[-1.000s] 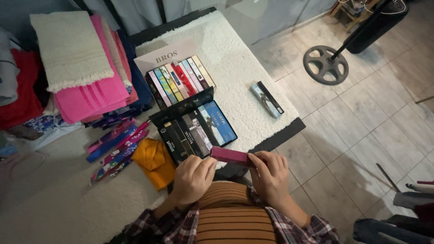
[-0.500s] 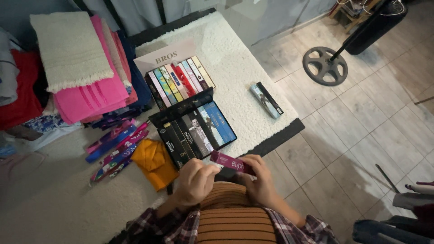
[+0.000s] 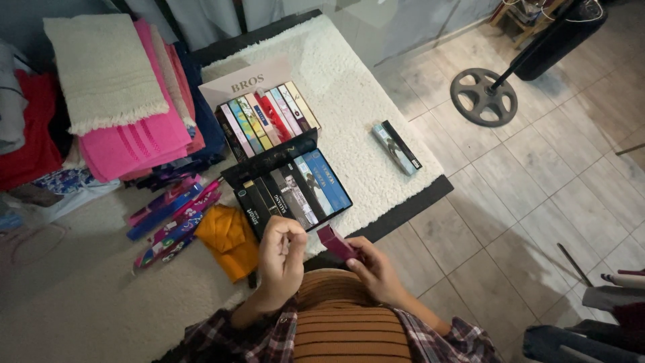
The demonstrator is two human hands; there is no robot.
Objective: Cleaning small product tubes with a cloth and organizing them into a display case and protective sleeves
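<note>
My right hand (image 3: 376, 269) grips a slim magenta box (image 3: 336, 243) by its lower end, the box tilted up toward the tray. My left hand (image 3: 281, 259) is raised beside it with fingers curled in, thumb and fingertips pinched together; whether anything small sits between them I cannot tell. Just beyond both hands lies a black tray (image 3: 265, 163) holding a row of slim boxes, dark ones at left and blue ones at right. Behind it a second tray (image 3: 224, 125) holds colourful slim boxes under a pale card.
A lone dark-and-teal box (image 3: 396, 146) lies on the white fluffy cloth (image 3: 349, 87). Folded pink and cream towels (image 3: 114, 94) are stacked at left, with pink-blue packets (image 3: 171, 215) and an orange cloth (image 3: 228, 238) below. A round stand base (image 3: 484, 97) sits on the tiled floor.
The magenta box, held level by both hands, is now only in my right hand and tilted upright. My left hand has let go and lifted up to the left.
</note>
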